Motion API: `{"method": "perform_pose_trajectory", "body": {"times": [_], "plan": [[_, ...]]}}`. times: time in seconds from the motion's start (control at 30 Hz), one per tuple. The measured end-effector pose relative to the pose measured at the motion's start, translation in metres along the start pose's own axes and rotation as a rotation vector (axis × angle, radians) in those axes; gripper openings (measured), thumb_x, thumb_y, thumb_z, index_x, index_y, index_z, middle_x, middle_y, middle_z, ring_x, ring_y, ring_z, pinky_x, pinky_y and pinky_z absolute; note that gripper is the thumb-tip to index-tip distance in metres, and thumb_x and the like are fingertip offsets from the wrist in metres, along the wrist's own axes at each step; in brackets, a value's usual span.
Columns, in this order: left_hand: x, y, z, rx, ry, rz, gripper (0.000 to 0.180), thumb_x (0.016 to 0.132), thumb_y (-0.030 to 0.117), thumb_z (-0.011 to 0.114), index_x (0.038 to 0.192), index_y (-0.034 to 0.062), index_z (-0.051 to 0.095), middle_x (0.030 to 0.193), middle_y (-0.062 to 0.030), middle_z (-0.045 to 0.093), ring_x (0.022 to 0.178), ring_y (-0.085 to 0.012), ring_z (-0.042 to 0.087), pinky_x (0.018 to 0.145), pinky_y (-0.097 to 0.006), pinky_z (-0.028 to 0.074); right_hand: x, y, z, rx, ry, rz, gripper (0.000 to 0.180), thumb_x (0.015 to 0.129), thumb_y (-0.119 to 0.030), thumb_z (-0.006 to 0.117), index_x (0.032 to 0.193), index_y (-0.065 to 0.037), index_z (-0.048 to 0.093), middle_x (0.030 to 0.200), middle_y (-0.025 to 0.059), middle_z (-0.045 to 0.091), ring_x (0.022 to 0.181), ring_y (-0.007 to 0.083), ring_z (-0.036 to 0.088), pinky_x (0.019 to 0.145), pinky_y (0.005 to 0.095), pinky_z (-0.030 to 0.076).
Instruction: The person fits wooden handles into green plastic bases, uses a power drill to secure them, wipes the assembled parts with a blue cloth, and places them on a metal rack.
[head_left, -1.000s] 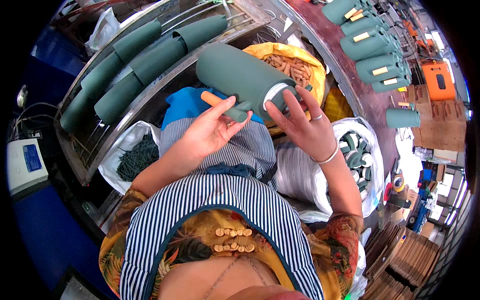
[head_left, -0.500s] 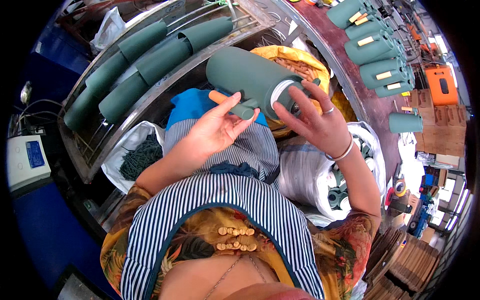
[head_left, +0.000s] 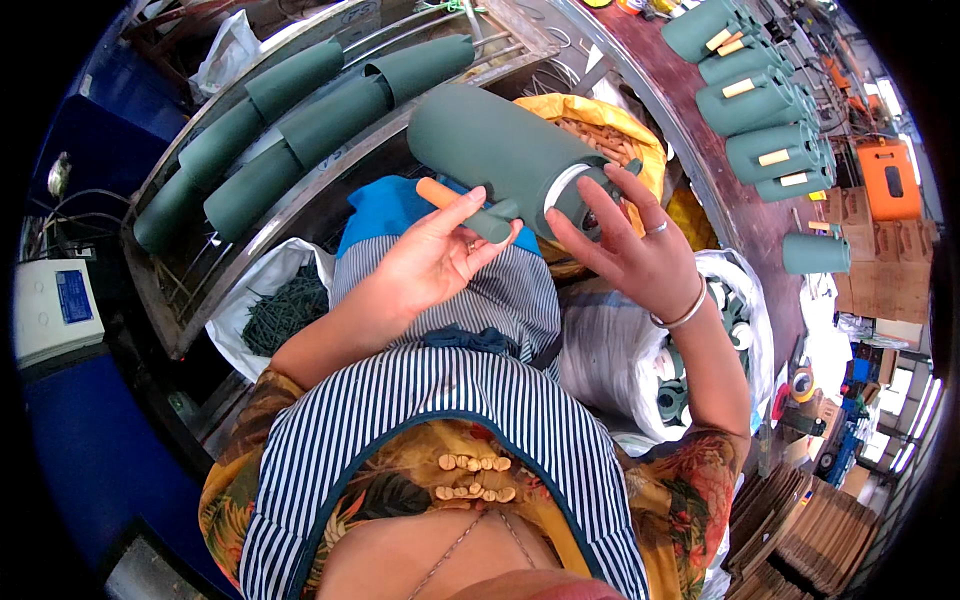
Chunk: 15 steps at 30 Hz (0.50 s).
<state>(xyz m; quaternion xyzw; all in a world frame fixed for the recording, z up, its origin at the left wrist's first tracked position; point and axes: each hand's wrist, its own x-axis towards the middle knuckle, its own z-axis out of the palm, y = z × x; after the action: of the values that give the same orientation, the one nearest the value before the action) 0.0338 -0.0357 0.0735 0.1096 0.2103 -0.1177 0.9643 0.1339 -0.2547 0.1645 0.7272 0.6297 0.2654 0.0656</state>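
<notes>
Grasping the orange handle (head_left: pixel 435 192) of a green jug (head_left: pixel 490 140) between thumb and fingers of the left hand (head_left: pixel 425 262). Touching the mouth beside the white ring (head_left: pixel 558 187) with spread fingers of the right hand (head_left: pixel 655 265), but too hidden there to tell whether gripping or only steadying. Keeping the jug aslant above the lap, mid-scene; hard to tell whether resting on anything.

Showing handle and ring already in place on this jug, by the look of it, but leaving unclear the fit at the mouth. Showing no handles, as far as visible, on the green tubes (head_left: pixel 335 115) lying end to end in the tray (head_left: pixel 180 335), far left; apparently further along, with handles on, at the crowd of jugs (head_left: pixel 750 100) atop the dark red table (head_left: pixel 675 85), far right.

Looking around: at near left, a white bag (head_left: pixel 225 335) of thin green rods (head_left: pixel 285 315); beyond the jug, a yellow sack (head_left: pixel 655 160) of wooden sticks (head_left: pixel 597 140); to the right, a plastic bag (head_left: pixel 610 335) of green-and-white lids (head_left: pixel 672 400). Farther right, past the table, an orange panel (head_left: pixel 893 180); at near right, stacked cardboard (head_left: pixel 800 540).
</notes>
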Motion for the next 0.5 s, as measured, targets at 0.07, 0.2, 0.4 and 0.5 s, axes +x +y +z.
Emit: {"method": "perform_pose_trajectory", "body": {"times": [0.07,0.2,0.4,0.5], "plan": [[-0.001,-0.001,-0.001,0.028,-0.001,0.021,0.032,0.093,0.018,0.065,0.118,0.0002,0.053,0.114,-0.0167,0.062,0.104,-0.0288,0.065,0.089,-0.033,0.059,0.000,0.001,0.002,-0.037,-0.010,-0.030,0.063,0.072,-0.002,0.063,0.127,-0.032,0.058,0.127,0.0041,0.050,0.117,0.0315,0.053,0.091,0.0319,0.054],[-0.001,0.000,-0.004,0.052,-0.003,-0.001,0.032,0.094,0.016,0.064,0.118,-0.0012,0.054,0.113,-0.0162,0.063,0.103,-0.0273,0.066,0.090,-0.033,0.059,-0.004,-0.003,0.008,-0.019,0.020,-0.018,0.065,0.072,0.000,0.063,0.127,-0.033,0.058,0.128,0.0036,0.049,0.118,0.0310,0.052,0.090,0.0304,0.054],[-0.003,0.007,-0.001,0.098,-0.008,0.002,0.030,0.094,0.015,0.063,0.116,-0.0032,0.054,0.113,-0.0155,0.063,0.102,-0.0263,0.065,0.091,-0.033,0.058,-0.003,0.002,0.009,-0.120,0.030,-0.149,0.066,0.071,-0.002,0.065,0.129,-0.031,0.057,0.129,0.0046,0.048,0.118,0.0294,0.051,0.086,0.0293,0.055],[0.007,0.005,-0.010,0.075,0.012,-0.009,0.028,0.094,0.015,0.063,0.114,-0.0034,0.054,0.112,-0.0153,0.062,0.103,-0.0265,0.065,0.093,-0.035,0.058,-0.007,0.006,0.024,0.103,-0.014,0.010,0.067,0.071,-0.004,0.067,0.132,-0.028,0.056,0.129,0.0078,0.048,0.112,0.0292,0.054,0.082,0.0301,0.055]]}}
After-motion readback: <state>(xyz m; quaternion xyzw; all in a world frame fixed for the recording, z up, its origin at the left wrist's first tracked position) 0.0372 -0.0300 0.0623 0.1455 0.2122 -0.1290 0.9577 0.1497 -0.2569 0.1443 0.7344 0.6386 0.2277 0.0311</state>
